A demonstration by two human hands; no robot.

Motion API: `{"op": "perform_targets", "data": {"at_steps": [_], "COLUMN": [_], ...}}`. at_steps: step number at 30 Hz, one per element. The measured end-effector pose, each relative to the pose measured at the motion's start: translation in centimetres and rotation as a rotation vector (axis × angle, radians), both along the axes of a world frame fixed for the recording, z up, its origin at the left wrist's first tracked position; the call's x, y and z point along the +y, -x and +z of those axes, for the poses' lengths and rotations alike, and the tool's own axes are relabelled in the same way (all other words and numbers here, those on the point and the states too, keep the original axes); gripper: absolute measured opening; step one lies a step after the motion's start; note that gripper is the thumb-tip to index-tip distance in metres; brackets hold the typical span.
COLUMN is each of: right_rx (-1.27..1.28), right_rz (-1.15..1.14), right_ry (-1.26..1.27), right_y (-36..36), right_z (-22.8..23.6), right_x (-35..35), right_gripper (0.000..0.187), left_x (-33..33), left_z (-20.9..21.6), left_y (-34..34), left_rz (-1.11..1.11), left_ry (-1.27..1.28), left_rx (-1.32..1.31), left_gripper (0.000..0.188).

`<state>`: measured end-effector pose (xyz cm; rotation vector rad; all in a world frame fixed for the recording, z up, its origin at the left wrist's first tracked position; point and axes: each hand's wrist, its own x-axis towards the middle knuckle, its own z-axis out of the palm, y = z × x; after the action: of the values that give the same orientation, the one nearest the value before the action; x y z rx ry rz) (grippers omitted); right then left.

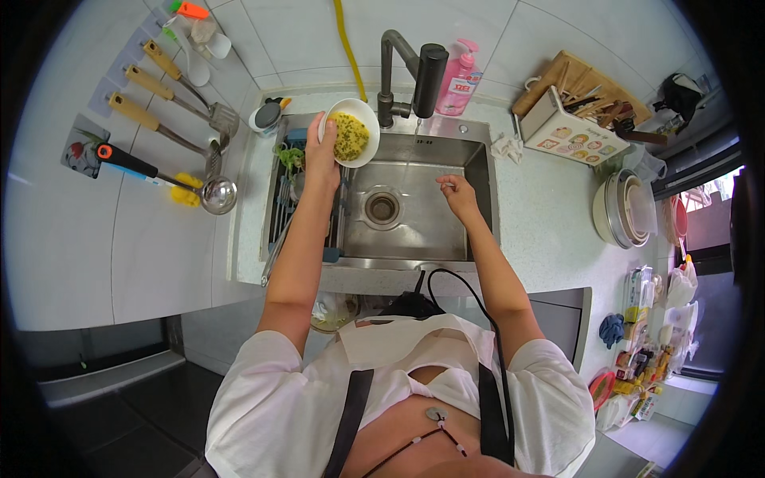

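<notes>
Left hand (321, 151): fingers closed on the rim of a white bowl (351, 132) holding yellow-green food, bowl tilted over the left edge of the steel sink (446, 231). Right hand (457, 193): open, fingers loosely spread, holding nothing, over the basin beneath a thin stream from the black tap (414, 68). Drain (382, 208) lies between the hands. A drying rack (280, 203) sits left of the basin. Pink soap bottle (460, 77) stands behind the tap on the worktop (542, 231). Utensils (171, 107) hang on the left wall.
</notes>
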<state>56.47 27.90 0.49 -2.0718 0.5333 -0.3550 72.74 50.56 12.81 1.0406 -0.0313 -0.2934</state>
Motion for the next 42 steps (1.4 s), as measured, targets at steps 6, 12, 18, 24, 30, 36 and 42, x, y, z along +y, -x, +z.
{"op": "perform_targets", "data": {"at_steps": [6,12,18,24,30,36,42], "right_rx": [0.050,0.039,0.035,0.071,0.032,-0.165,-0.248], "right_rz": [-0.025,-0.043,-0.075,-0.098,-0.070,-0.157,0.200], "right_ry": [0.006,0.005,0.013,-0.035,-0.023,0.062,0.274], "right_y": [0.7,1.5,2.7,3.2,2.6,0.4,-4.2], "right_z": [0.6,-0.3,-1.4,-0.3,-1.1,3.3,9.3], "right_x": [-0.4,-1.6,-3.0,-3.2,-3.7,-2.8,-1.0], "right_gripper": [0.015,0.015,0.015,0.013,0.015,0.019,0.028], "left_x": [-1.3,-2.9,-5.1,-6.6,-7.6,-7.4,-7.1], "left_z": [-0.4,-2.1,-4.1,-6.0,-5.4,-5.5,-8.7], "left_y": [0.2,0.2,0.5,1.1,2.4,2.9,2.7], "left_rz": [-0.018,-0.178,-0.263,-0.348,-0.394,-0.374,-0.432], "left_ry": [0.001,0.252,0.333,0.463,0.490,0.400,0.354], "left_rx": [-0.014,0.173,0.461,0.582,0.652,0.674,0.622], "left_gripper": [0.042,0.038,0.046,0.052,0.052,0.050,0.051]}}
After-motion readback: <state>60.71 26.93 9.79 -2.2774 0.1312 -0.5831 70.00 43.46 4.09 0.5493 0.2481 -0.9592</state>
